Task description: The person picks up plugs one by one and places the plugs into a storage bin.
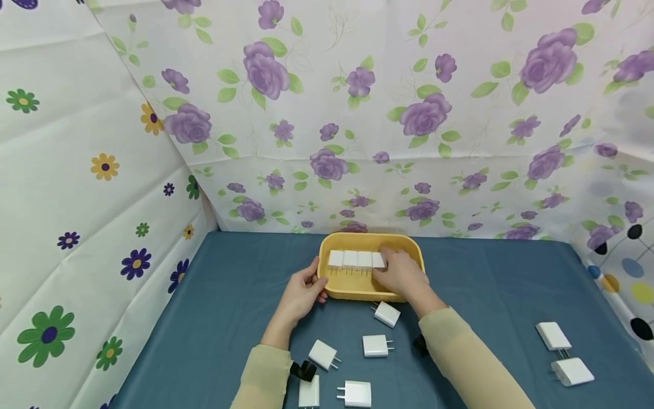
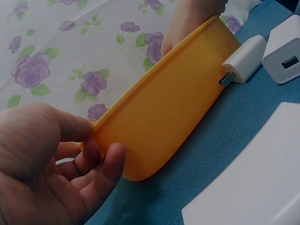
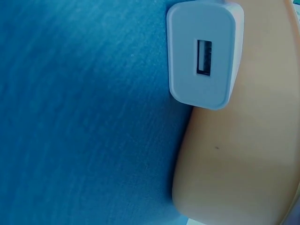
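Observation:
A yellow plastic basket [image 1: 352,295] stands at the back of the blue table. Several white USB wall chargers [image 1: 350,259] sit side by side in a row inside it, prongs toward the front. My left hand [image 1: 300,292] grips the basket's left end; in the left wrist view its thumb and fingers pinch the rim [image 2: 154,68]. Reaching in over the front right side, my right hand [image 1: 402,274] pinches the row's rightmost charger [image 1: 378,260] between thumb and fingers. Just outside the basket's front lies another charger [image 1: 386,314], its USB port facing the right wrist camera.
More loose chargers lie in front of the basket, including one [image 1: 375,346] near the middle, one [image 1: 324,355] by the left sleeve and one [image 1: 357,393] at the near edge. Two chargers [image 1: 572,372] lie far right. Flowered cloths [image 1: 327,113] rise behind and at both sides.

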`<state>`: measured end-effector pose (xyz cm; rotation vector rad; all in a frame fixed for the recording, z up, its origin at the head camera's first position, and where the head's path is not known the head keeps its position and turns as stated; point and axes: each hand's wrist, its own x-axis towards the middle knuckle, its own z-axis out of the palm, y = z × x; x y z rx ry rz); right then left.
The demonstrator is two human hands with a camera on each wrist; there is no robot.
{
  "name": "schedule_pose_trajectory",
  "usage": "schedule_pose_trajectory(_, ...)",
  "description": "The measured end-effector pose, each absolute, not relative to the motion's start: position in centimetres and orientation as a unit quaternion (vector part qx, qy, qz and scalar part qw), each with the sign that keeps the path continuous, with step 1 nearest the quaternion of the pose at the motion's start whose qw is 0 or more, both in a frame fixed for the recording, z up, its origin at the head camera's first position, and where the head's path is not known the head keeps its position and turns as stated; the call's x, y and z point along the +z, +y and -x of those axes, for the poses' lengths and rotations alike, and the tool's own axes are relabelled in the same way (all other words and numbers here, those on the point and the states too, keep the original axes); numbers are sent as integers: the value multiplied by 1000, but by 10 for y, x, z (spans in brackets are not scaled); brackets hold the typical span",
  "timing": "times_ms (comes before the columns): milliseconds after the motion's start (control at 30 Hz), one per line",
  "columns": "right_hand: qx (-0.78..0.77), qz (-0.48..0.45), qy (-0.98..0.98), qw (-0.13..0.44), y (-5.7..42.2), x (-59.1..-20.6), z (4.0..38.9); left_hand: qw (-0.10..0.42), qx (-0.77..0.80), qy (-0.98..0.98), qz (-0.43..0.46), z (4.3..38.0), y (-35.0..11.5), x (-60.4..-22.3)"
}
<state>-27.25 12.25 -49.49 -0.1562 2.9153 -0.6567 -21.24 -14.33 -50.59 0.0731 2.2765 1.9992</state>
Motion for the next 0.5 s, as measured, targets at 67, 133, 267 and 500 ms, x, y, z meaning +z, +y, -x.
schedule_pose_trajectory(67, -218, 58, 972, 70, 123, -495, 273, 56, 658, 750, -24, 212, -143, -506)
schedule_pose_trajectory(133, -214, 63, 973, 65, 124, -495, 273, 57, 657, 751, -24, 212, -143, -506)
schedule_pose_trajectory(267, -215, 67, 973, 49, 125, -495, 271, 60, 656, 752, -25, 214, -143, -507)
schedule_pose_trajectory(500, -247, 47, 968, -4, 125, -494, 268, 60, 657, 751, -23, 214, -145, -509)
